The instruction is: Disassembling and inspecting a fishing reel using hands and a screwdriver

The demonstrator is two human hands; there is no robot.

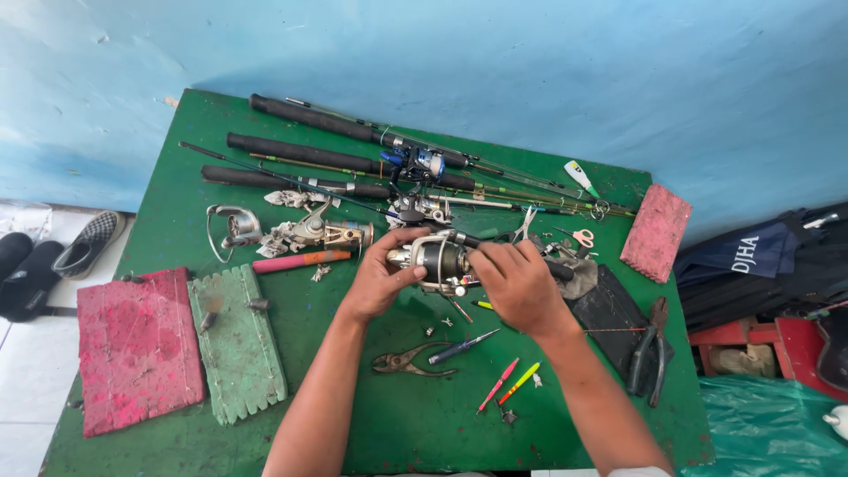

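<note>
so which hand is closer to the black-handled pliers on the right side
Right. The right hand grips the fishing reel just left of the black-handled pliers; the left hand is farther off, beyond the reel.

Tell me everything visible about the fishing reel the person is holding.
The fishing reel is a spinning type, silvery metal with a dark spool at its middle. It is held just above the green table, below the fishing rods. The left hand grips its left end; the right hand covers its right side. Finer parts are too small to tell.
</note>
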